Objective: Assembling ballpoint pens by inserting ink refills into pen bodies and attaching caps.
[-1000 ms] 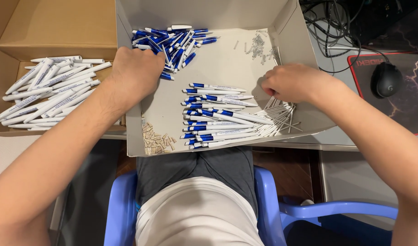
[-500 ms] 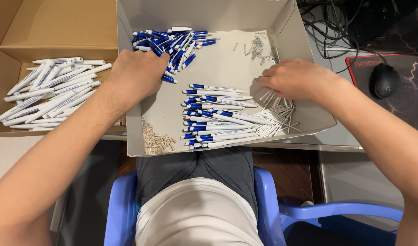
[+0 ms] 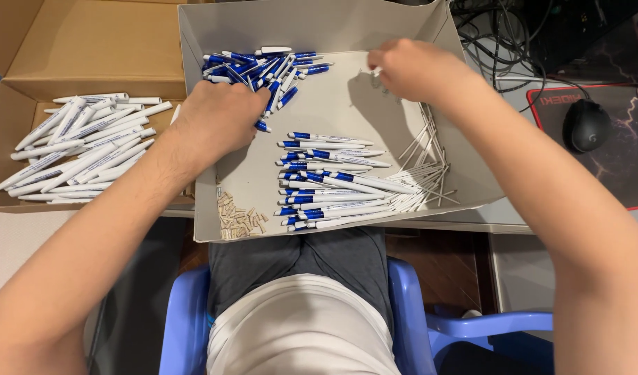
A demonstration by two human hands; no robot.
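**Head view: both hands inside the grey tray, left on the blue pen heap, right at the far wall**

Left hand (image 3: 221,118) lies palm-down at 10 o'clock in the grey cardboard tray (image 3: 319,21). Its fingers are curled into the near edge of the heap of blue-and-white pen parts (image 3: 270,66). The fingertips are buried, so I cannot tell whether they grip a piece or only press on the heap.

Right hand (image 3: 412,69) hangs at 1 o'clock, close to the far wall. Its fingers are bent downward over a faint scatter of tiny pieces (image 3: 374,75) on the tray floor. Pinched or loose: cannot tell.

Judgement: this is a picking step, each hand drawing from its own stock. Taking one part from the tangled heap calls for a fine pinch, not a scoop.

Other stock:
- a laid-out row of blue-and-white pens (image 3: 333,180) at 6 o'clock
- thin white refills (image 3: 426,167) fanned at 4 o'clock
- small tan pieces (image 3: 239,219) at 7 o'clock

Edges and room:
- The tray floor is bare at centre, between the two hands.
- The near rim is low and the far and side walls are raised.
- The brown box (image 3: 89,42) of white barrels (image 3: 76,146) abuts the tray at 9 o'clock.
- The mouse (image 3: 586,125) and cables (image 3: 499,35) sit on the table at 2 o'clock, outside the right wall.
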